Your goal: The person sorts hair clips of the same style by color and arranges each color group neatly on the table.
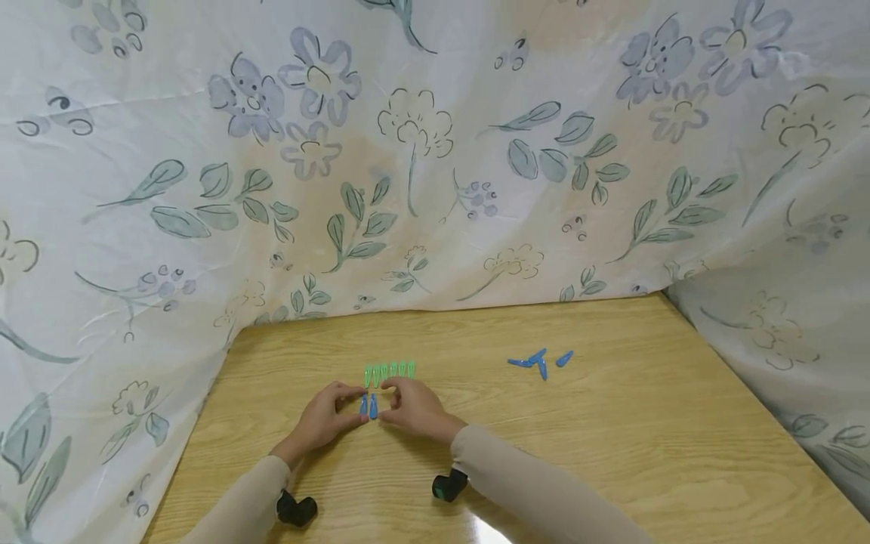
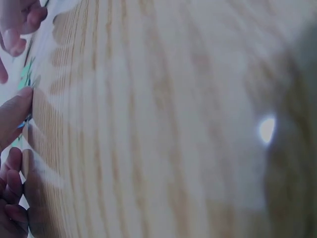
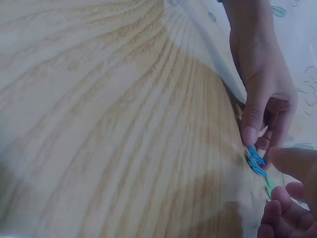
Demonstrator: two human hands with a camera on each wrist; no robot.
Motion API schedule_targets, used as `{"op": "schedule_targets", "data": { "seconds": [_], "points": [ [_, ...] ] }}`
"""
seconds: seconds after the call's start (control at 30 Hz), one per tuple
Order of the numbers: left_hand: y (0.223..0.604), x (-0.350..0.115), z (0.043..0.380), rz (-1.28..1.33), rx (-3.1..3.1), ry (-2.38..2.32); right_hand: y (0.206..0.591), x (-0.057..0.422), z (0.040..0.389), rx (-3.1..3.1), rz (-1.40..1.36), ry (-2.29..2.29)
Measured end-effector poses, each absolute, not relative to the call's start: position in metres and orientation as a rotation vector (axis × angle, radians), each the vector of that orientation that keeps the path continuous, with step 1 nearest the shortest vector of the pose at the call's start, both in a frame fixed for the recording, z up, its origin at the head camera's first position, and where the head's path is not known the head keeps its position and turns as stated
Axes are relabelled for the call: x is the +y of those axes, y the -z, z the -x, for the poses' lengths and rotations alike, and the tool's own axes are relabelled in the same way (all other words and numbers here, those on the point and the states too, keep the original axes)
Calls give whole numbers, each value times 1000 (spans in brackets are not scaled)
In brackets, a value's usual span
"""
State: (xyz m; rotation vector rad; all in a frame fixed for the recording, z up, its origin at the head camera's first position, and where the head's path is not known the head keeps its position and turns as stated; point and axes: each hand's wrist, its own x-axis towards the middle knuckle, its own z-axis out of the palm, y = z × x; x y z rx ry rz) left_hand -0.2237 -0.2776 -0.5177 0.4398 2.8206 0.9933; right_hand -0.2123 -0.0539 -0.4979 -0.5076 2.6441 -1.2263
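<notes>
Two blue hair clips lie side by side on the person's side of the row of green clips. Below that row, the left hand pinches one blue clip end to end; the right hand, fingers parted, seems to grasp nothing. Each clip is probably light, stiff and slippery, best gripped by both tips.

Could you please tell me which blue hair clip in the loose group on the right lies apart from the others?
The rightmost blue hair clip: a gap separates it, while the other three lie clustered to its left.
</notes>
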Motion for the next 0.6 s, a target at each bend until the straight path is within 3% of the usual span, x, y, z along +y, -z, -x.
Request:
{"op": "schedule_targets", "data": {
  "seconds": [0.6],
  "points": [
    [516,-277,224,-437,2811,-991,490,2,203,2581,471,1406]
  ]
}}
